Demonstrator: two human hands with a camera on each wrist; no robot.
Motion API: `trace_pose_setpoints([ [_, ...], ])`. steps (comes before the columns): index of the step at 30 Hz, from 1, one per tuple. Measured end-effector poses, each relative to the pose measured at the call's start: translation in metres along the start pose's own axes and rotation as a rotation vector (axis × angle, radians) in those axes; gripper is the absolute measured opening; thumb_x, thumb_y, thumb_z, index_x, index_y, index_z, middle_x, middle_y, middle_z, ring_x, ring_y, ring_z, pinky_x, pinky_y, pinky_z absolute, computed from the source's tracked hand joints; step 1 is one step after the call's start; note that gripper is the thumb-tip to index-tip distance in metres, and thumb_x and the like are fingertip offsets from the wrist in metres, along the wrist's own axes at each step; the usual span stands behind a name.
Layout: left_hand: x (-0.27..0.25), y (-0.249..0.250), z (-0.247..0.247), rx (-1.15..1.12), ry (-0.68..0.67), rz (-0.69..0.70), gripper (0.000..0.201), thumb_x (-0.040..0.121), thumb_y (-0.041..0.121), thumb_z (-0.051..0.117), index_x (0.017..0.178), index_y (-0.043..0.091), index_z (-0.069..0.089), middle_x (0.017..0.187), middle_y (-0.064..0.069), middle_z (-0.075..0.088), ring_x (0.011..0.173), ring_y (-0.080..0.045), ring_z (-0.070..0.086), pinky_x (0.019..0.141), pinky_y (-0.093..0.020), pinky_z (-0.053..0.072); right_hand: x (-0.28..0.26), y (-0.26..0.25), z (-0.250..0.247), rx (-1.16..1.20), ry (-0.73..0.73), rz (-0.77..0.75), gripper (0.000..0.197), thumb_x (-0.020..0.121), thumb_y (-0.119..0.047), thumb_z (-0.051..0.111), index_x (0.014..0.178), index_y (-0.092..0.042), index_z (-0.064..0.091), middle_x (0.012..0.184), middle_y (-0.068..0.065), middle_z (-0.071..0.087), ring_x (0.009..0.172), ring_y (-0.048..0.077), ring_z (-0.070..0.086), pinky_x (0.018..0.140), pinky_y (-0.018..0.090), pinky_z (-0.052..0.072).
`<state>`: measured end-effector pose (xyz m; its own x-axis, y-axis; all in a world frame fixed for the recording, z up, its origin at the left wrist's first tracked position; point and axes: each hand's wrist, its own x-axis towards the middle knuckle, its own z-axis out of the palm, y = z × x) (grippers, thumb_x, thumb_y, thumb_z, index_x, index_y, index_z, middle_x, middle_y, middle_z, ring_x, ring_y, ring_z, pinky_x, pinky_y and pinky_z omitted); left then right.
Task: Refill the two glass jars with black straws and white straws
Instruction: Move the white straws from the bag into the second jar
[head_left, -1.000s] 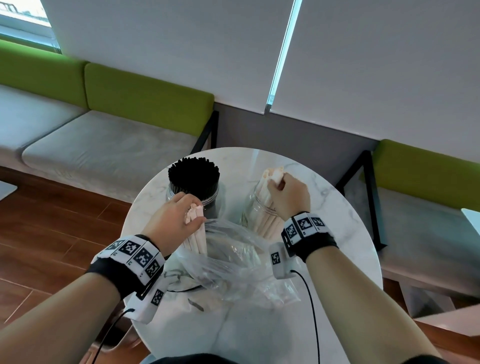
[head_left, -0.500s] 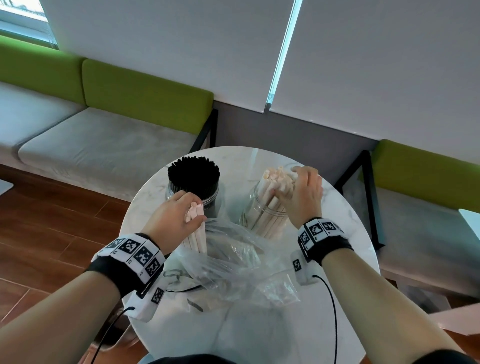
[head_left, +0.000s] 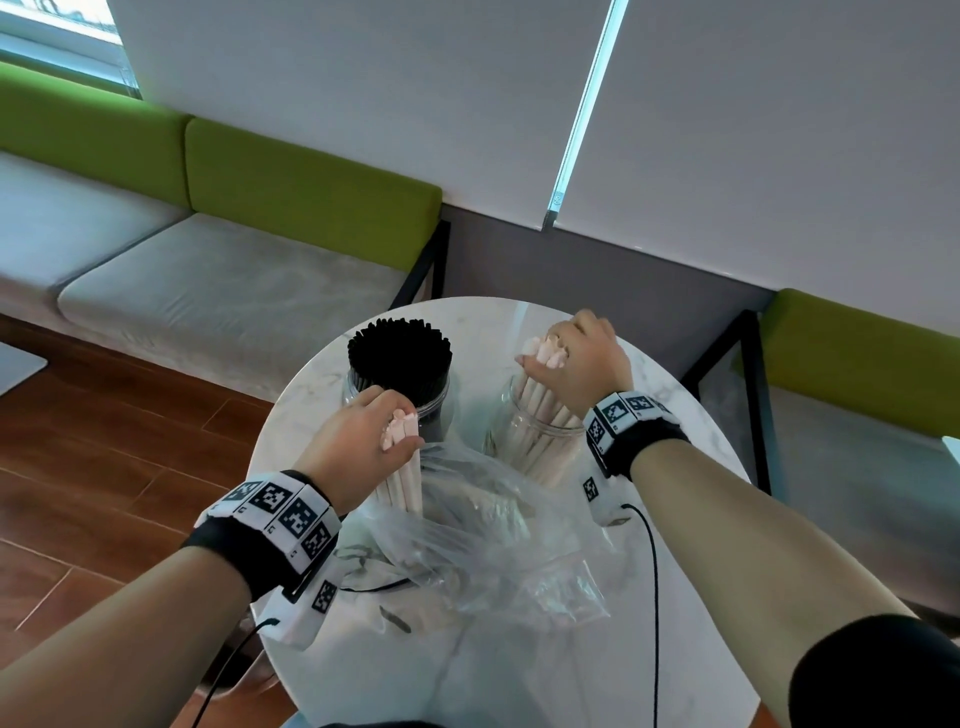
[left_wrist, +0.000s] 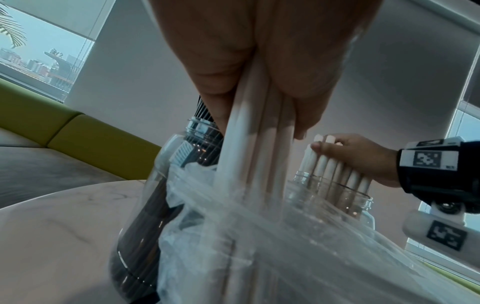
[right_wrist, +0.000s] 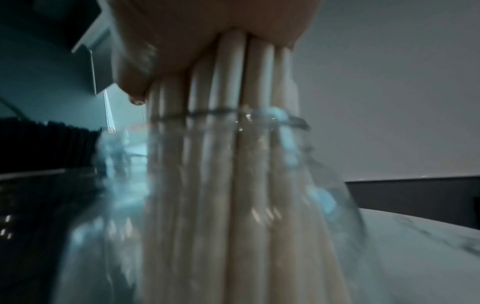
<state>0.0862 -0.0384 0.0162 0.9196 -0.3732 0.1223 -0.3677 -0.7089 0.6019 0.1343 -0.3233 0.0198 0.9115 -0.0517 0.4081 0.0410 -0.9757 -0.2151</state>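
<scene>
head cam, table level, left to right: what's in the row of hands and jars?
left hand gripping a bunch of white straws → jar of black straws → jar of white straws → right hand gripping the straw tops in that jar.

This looks like a café or lounge seating area. A long bench (head_left: 223, 291) with grey cushions and green backrests runs along the wall beside a small round marble table (head_left: 691, 467). Roller blinds (head_left: 753, 130) cover tall windows, and city buildings (left_wrist: 39, 65) show outside.
</scene>
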Motion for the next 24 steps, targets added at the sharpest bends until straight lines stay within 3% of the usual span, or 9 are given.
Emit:
trace_pose_setpoints([
  [2, 0.001, 0.000, 0.000, -0.006, 0.001, -0.002, 0.027, 0.086, 0.029, 0.063, 0.108, 0.016, 0.057, 0.101, 0.007, 0.050, 0.079, -0.012, 0.048, 0.066, -0.023, 0.031, 0.004, 0.000, 0.001, 0.028, -0.008, 0.023, 0.054, 0.074, -0.058, 0.068, 0.102, -0.013, 0.063, 0.107, 0.004, 0.055, 0.102, 0.025, 0.049, 0.078, 0.040, 0.050],
  [5, 0.001, -0.001, 0.000, -0.001, 0.005, -0.001, 0.026, 0.086, 0.029, 0.064, 0.107, 0.016, 0.057, 0.101, 0.005, 0.051, 0.078, -0.012, 0.047, 0.066, -0.023, 0.030, 0.006, 0.002, 0.003, 0.080, -0.128, 0.068, 0.057, 0.078, -0.057, 0.065, 0.121, -0.022, 0.054, 0.123, -0.002, 0.054, 0.108, 0.023, 0.053, 0.083, 0.038, 0.049],
  [9, 0.002, -0.001, 0.001, 0.003, 0.009, 0.010, 0.027, 0.086, 0.029, 0.064, 0.107, 0.015, 0.057, 0.100, 0.007, 0.049, 0.078, -0.013, 0.048, 0.066, -0.023, 0.030, 0.005, 0.003, 0.004, 0.124, -0.116, 0.119, 0.043, 0.077, -0.057, 0.066, 0.102, -0.023, 0.061, 0.103, -0.007, 0.059, 0.091, 0.019, 0.059, 0.072, 0.029, 0.042],
  [11, 0.001, -0.002, 0.001, -0.003, 0.012, 0.018, 0.027, 0.085, 0.028, 0.065, 0.107, 0.015, 0.057, 0.099, 0.007, 0.050, 0.080, -0.014, 0.050, 0.067, -0.024, 0.031, 0.006, 0.005, 0.004, 0.154, -0.125, 0.143, 0.042, 0.077, -0.057, 0.066, 0.099, -0.021, 0.062, 0.100, -0.006, 0.058, 0.091, 0.019, 0.058, 0.072, 0.029, 0.042],
  [14, 0.001, -0.004, 0.002, -0.008, 0.018, 0.027, 0.027, 0.085, 0.028, 0.065, 0.107, 0.014, 0.057, 0.099, 0.007, 0.050, 0.079, -0.013, 0.049, 0.067, -0.025, 0.032, 0.008, 0.005, -0.002, 0.096, -0.226, 0.125, 0.060, 0.075, -0.065, 0.064, 0.118, -0.024, 0.056, 0.118, -0.003, 0.055, 0.113, 0.023, 0.049, 0.092, 0.039, 0.043],
  [16, 0.000, -0.005, 0.002, -0.013, 0.021, 0.025, 0.027, 0.085, 0.029, 0.065, 0.107, 0.015, 0.057, 0.099, 0.007, 0.051, 0.079, -0.013, 0.049, 0.067, -0.025, 0.033, 0.008, 0.002, -0.012, 0.041, -0.226, 0.135, 0.076, 0.072, -0.071, 0.060, 0.134, -0.028, 0.045, 0.135, -0.002, 0.046, 0.128, 0.025, 0.037, 0.105, 0.045, 0.033],
  [18, 0.000, -0.005, 0.003, -0.020, 0.025, 0.021, 0.027, 0.085, 0.029, 0.065, 0.107, 0.016, 0.058, 0.099, 0.007, 0.052, 0.079, -0.013, 0.050, 0.067, -0.025, 0.034, 0.004, -0.006, -0.024, 0.079, -0.150, 0.141, 0.079, 0.077, -0.070, 0.056, 0.140, -0.028, 0.038, 0.141, -0.001, 0.040, 0.134, 0.026, 0.028, 0.109, 0.046, 0.024],
  [22, -0.003, -0.005, 0.004, -0.068, 0.034, 0.007, 0.030, 0.083, 0.031, 0.068, 0.108, 0.019, 0.059, 0.101, 0.008, 0.053, 0.085, -0.015, 0.054, 0.072, -0.027, 0.040, -0.029, -0.039, -0.033, 0.464, -0.027, 0.098, 0.058, 0.087, -0.052, 0.054, 0.134, -0.018, 0.046, 0.130, 0.002, 0.049, 0.121, 0.019, 0.042, 0.103, 0.035, 0.035],
  [24, -0.005, -0.003, 0.005, -0.120, 0.045, 0.009, 0.033, 0.081, 0.031, 0.071, 0.110, 0.022, 0.059, 0.102, 0.009, 0.054, 0.091, -0.015, 0.055, 0.078, -0.027, 0.043, -0.057, -0.064, -0.028, 0.704, -0.159, 0.143, 0.043, 0.093, -0.026, 0.057, 0.133, -0.016, 0.046, 0.124, 0.000, 0.052, 0.109, 0.013, 0.051, 0.092, 0.029, 0.043],
])
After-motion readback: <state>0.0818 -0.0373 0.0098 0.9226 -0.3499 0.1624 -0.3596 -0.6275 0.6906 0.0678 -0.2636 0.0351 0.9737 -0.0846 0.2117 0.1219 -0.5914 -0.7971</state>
